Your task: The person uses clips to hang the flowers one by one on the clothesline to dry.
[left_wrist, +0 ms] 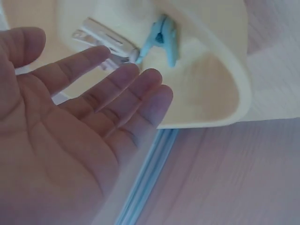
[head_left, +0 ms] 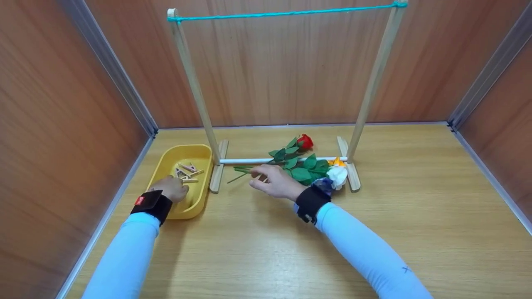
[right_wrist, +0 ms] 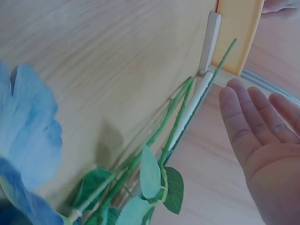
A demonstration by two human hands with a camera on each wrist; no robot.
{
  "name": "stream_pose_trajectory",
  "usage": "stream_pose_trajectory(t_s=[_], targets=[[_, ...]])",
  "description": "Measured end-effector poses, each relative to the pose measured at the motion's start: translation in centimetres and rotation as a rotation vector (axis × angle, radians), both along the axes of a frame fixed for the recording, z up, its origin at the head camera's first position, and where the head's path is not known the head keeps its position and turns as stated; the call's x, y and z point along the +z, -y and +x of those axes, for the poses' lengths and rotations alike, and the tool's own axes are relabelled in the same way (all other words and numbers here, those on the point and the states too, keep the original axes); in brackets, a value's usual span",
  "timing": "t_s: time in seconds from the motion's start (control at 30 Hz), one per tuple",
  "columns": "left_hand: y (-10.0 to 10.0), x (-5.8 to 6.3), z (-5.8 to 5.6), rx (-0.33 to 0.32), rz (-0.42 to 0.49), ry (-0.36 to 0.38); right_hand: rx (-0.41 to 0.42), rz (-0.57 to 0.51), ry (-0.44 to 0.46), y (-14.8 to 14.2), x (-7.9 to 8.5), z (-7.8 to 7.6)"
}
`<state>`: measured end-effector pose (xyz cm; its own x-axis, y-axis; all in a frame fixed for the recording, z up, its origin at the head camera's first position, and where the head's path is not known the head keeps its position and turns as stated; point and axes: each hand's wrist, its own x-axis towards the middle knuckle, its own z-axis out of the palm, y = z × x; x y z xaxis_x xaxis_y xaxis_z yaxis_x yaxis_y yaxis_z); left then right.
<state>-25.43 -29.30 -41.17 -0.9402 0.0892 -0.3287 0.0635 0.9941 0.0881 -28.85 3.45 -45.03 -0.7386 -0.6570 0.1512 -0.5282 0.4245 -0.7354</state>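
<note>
My left hand [head_left: 171,189] reaches into the yellow plastic tray [head_left: 154,172], right by several small clothespins [head_left: 189,174]. In the left wrist view its fingers [left_wrist: 140,89] are loosely extended, and near them lie a pale clothespin [left_wrist: 112,40] and a bluish clothespin [left_wrist: 161,37]. Over the flower stems [head_left: 243,169] hovers my right hand [head_left: 274,181], with relaxed fingers and nothing held. The artificial flowers lie on the table: a red rose [head_left: 305,142], a white flower [head_left: 337,176], an orange flower [head_left: 337,162] and a dark purple flower [head_left: 323,185], partly hidden by the wrist.
A wooden frame with two upright posts [head_left: 193,83] stands behind, with a teal string [head_left: 286,13] tied across its top. A white rod [head_left: 245,160] joins the feet. Wood-patterned panels [head_left: 286,74] enclose the table [head_left: 415,199] at the back and sides.
</note>
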Motion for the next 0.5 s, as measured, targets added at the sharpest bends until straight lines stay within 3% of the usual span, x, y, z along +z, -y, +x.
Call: stream_pose_trajectory(t_s=[0.27,0.5], targets=[[0.8,-1.6,-1.0,0.035,0.006,0.070,-0.006,0.017,0.035,0.3,0.1,0.0],[0.4,-1.5,-1.6,0.066,0.039,0.056,0.003,0.000,-0.011,0.3,0.0,0.1]])
